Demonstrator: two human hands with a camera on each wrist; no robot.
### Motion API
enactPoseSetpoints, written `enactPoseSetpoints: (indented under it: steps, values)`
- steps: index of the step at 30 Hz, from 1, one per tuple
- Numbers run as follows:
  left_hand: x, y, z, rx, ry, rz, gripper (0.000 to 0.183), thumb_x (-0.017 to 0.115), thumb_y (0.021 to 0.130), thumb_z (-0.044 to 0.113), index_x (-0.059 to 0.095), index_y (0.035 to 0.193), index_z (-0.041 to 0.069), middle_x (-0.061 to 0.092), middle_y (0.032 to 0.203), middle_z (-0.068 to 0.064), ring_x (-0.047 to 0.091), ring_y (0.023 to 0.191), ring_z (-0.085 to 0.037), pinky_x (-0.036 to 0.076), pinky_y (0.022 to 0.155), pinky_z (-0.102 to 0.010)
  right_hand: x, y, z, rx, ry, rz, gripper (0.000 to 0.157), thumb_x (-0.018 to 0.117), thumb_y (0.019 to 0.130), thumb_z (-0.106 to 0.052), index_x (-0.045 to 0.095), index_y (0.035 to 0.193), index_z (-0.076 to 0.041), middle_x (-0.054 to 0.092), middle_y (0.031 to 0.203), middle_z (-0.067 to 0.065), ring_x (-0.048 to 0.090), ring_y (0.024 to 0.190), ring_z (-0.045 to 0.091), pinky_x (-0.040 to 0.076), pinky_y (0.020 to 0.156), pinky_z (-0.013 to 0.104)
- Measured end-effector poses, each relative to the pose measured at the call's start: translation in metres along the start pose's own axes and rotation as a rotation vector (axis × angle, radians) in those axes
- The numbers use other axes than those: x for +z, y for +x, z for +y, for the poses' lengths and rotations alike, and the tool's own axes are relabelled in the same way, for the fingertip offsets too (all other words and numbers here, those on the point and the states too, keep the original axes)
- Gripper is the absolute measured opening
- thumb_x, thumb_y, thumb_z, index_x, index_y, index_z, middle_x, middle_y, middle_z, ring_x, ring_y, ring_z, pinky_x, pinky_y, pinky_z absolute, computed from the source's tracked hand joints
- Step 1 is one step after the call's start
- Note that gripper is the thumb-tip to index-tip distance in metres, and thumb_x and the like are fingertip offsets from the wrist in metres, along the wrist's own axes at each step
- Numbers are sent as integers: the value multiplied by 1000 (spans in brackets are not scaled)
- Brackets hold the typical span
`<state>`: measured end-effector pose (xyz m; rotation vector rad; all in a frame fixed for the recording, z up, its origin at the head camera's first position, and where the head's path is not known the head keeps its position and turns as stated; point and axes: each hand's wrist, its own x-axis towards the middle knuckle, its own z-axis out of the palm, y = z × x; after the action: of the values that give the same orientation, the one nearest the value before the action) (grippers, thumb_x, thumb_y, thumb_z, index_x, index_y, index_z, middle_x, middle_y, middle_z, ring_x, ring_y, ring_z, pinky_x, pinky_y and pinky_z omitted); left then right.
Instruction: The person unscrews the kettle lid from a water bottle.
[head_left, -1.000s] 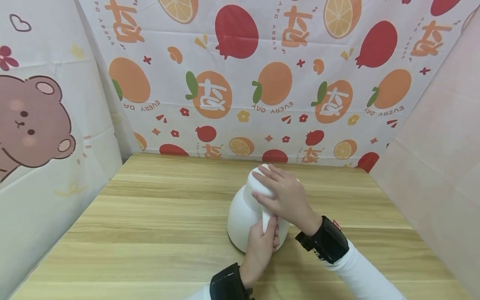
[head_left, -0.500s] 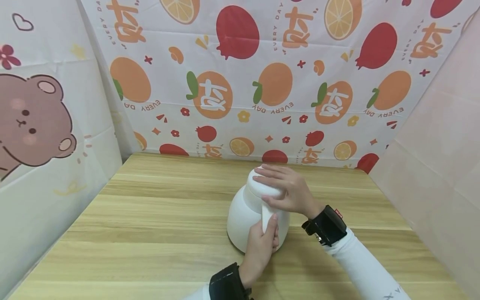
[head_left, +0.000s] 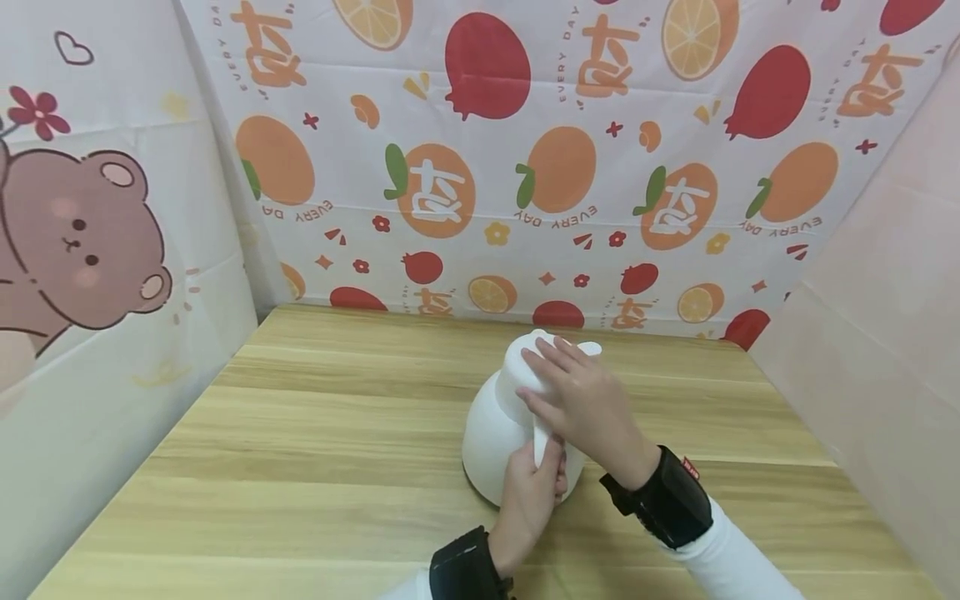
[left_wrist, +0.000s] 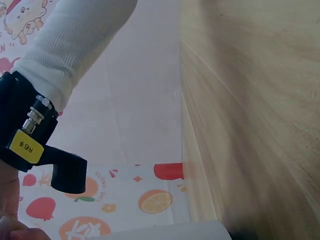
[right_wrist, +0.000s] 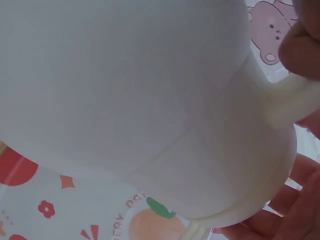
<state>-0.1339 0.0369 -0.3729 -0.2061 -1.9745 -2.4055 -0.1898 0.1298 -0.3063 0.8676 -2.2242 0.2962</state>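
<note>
A white thermos jug [head_left: 487,446] stands on the wooden table. My left hand [head_left: 528,496] grips its handle [head_left: 540,442], with the thumb along the top. Over the white lid [head_left: 517,367] lies my right hand [head_left: 588,404], fingers spread across it and thumb on the near side. A small white tab [head_left: 590,348] sticks out at the lid's far right. Close up in the right wrist view, the jug body [right_wrist: 125,90] fills most of the frame, with right-hand fingers [right_wrist: 295,205] around the lid's edge. Only a sliver of the jug [left_wrist: 175,232] shows in the left wrist view.
A fruit-print cloth [head_left: 495,183] hangs behind the table's back edge. A bear-print cloth [head_left: 82,242] covers the left side and a pale cloth [head_left: 885,300] the right. Bare wooden tabletop [head_left: 300,450] surrounds the jug.
My right hand turns on the lid, its wrist swinging up, then back down toward me. The white tab shows more beyond the hand now. The left hand keeps its hold on the handle.
</note>
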Motion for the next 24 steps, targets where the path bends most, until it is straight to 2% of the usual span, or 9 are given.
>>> enactPoseSetpoints:
  steps: [5,11,17,20,24]
  values:
    - [-1,0,1,14,1,-4,50,48,98,24,46,77,-22,40,53,1,35,43,-1,32,42,-13,0,1,10,-22,61,-33,46,76,74,-32,70,115,-10,72,116,16,62,115,31,56,88,48]
    - [-2,0,2,23,20,-19,50,47,98,26,47,79,-20,41,54,0,37,44,-1,32,42,-12,2,0,33,-96,297,-49,46,80,71,-23,71,112,-7,70,119,19,59,118,33,51,95,51]
    - [-3,3,1,17,15,-30,50,46,99,26,46,79,-20,41,55,0,36,44,0,32,42,-11,5,0,51,-93,502,-158,45,78,74,-17,69,116,-6,66,126,21,53,126,30,40,106,55]
    - [-3,4,0,20,15,-31,51,46,99,26,46,79,-21,41,55,1,36,44,1,32,42,-11,5,1,52,-75,533,-173,44,77,75,-15,68,117,-7,65,127,21,52,128,30,37,108,56]
    - [-3,4,0,26,15,-39,52,44,100,26,46,81,-22,41,56,0,36,44,1,32,43,-10,3,0,40,-32,479,-122,40,77,75,-14,70,113,-6,67,125,20,53,127,33,39,107,56]
